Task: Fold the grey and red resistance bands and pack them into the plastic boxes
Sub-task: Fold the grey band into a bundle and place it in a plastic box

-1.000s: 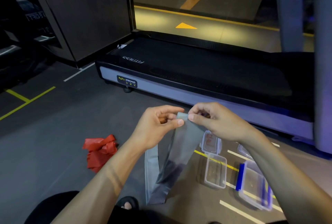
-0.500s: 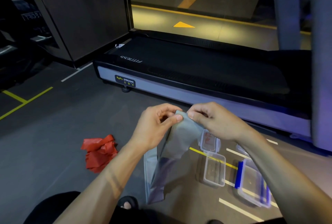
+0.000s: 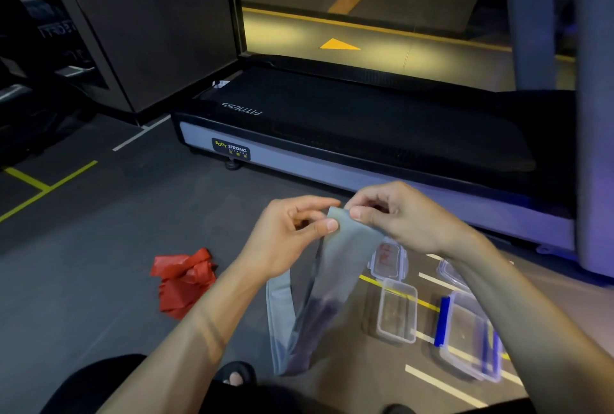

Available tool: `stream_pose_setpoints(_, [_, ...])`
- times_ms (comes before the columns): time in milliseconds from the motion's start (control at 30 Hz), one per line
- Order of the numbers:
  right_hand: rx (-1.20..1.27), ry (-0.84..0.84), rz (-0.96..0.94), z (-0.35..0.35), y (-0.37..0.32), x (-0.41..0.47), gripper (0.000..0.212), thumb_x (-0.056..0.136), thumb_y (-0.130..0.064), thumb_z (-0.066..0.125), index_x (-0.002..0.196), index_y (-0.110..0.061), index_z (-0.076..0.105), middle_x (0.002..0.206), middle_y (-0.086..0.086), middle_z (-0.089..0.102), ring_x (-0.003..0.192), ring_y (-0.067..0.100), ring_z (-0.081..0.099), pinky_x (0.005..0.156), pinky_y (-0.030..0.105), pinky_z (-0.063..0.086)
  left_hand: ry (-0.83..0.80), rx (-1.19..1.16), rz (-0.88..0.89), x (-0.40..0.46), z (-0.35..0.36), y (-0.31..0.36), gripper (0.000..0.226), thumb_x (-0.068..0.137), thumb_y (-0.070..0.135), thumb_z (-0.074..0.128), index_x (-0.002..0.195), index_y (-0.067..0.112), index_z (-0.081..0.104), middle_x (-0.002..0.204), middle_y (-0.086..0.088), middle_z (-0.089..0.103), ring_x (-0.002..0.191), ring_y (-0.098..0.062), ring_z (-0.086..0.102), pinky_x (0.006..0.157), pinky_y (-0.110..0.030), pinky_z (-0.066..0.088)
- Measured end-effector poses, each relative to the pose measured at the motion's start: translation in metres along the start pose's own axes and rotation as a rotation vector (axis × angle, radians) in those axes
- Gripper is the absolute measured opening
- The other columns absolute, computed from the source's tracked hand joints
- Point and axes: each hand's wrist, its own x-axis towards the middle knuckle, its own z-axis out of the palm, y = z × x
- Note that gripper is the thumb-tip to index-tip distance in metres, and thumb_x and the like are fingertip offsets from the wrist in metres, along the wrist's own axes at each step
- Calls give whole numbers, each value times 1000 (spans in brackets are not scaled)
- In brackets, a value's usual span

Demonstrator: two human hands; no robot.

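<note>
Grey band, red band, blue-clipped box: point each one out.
grey band [image 3: 345,257], head view, on the wide flat stretch hanging below the hands.
red band [image 3: 182,280], head view, on the middle of the crumpled heap on the floor.
blue-clipped box [image 3: 465,337], head view, on its clear lid between the blue clips.

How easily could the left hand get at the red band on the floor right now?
Probably not at once: the left hand pinches the grey band together with the right hand. The red band lies uncovered on the floor, left of that forearm; the way looks free.
</note>
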Motion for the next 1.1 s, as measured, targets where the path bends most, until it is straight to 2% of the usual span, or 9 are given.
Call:
stream_pose_setpoints(100, [127, -21, -14, -1, 0, -1, 12, 101, -19, 64, 103, -19, 76, 92, -3, 76, 83, 3, 66, 77, 19, 48, -27, -28, -7, 0, -1, 1, 32, 84, 19, 80, 115, 20, 74, 89, -8, 79, 91, -19, 71, 101, -57, 52])
stream_pose_setpoints(200, [214, -67, 12, -2, 4, -1, 15, 101, -19, 62, 105, -14, 76, 93, 2, 76, 83, 7, 65, 76, 18, 48, -31, -34, 0, 0, -1, 3, 29, 83, 21, 80, 111, 19, 76, 88, -8, 79, 90, -17, 72, 99, -56, 54])
stream_pose_setpoints(367, [325, -141, 119, 2, 4, -2, 20, 104, -18, 57, 106, -11, 75, 88, -4, 74, 81, 3, 63, 73, 15, 47, -31, 48, 6, -2, -1, 2, 17, 89, 13, 77, 107, 16, 77, 90, -4, 79, 91, -20, 75, 95, -53, 55])
stream_pose_setpoints(500, [125, -98, 71, 4, 3, -2, 19, 105, -24, 58, 102, -18, 76, 93, 0, 75, 84, 4, 62, 79, 26, 48, -4, 106, 5, -2, 1, 0, 8, 90, 17, 77, 98, 19, 78, 87, -1, 78, 86, -19, 74, 90, -53, 57])
stream_pose_setpoints(633, [-28, -29, 13, 6, -3, -5, 7, 96, -29, 71, 98, -24, 75, 70, -20, 63, 66, -1, 54, 60, 14, 41, 33, 94, -1, -1, 4, -2, 6, 91, 20, 76, 95, 24, 78, 84, 0, 78, 82, -14, 71, 86, -49, 57])
stream_pose_setpoints(800, [-272, 94, -78, 5, -11, -4, 9, 97, -33, 67, 99, -27, 74, 80, -13, 68, 75, 4, 60, 63, 17, 41, 60, -16, -20, -1, 11, -5, 23, 93, 19, 73, 116, 20, 73, 97, 0, 79, 91, -6, 71, 83, -27, 52])
stream_pose_setpoints(867, [-308, 140, -113, 0, -15, -4, 9, 97, -32, 67, 98, -25, 73, 85, -12, 69, 79, 4, 61, 68, 18, 43, 48, -46, -10, -2, 13, -7, 29, 92, 21, 73, 121, 18, 71, 103, -2, 78, 98, -12, 73, 87, -30, 54])
stream_pose_setpoints(967, [-319, 194, -143, -6, -24, -4, 10, 96, -32, 68, 97, -23, 73, 86, -12, 68, 82, 5, 61, 71, 22, 45, 13, -24, 13, -5, 16, -7, 15, 97, 13, 68, 111, 14, 74, 104, -3, 78, 101, -19, 73, 91, -38, 58])
stream_pose_setpoints(1100, [-342, 224, -158, -14, -35, -1, 10, 95, -31, 69, 95, -22, 73, 85, -11, 68, 82, 6, 62, 73, 23, 47, 27, 4, 51, -6, 22, 1, 17, 102, 20, 61, 96, 9, 73, 89, -6, 75, 84, -12, 65, 72, -42, 54])
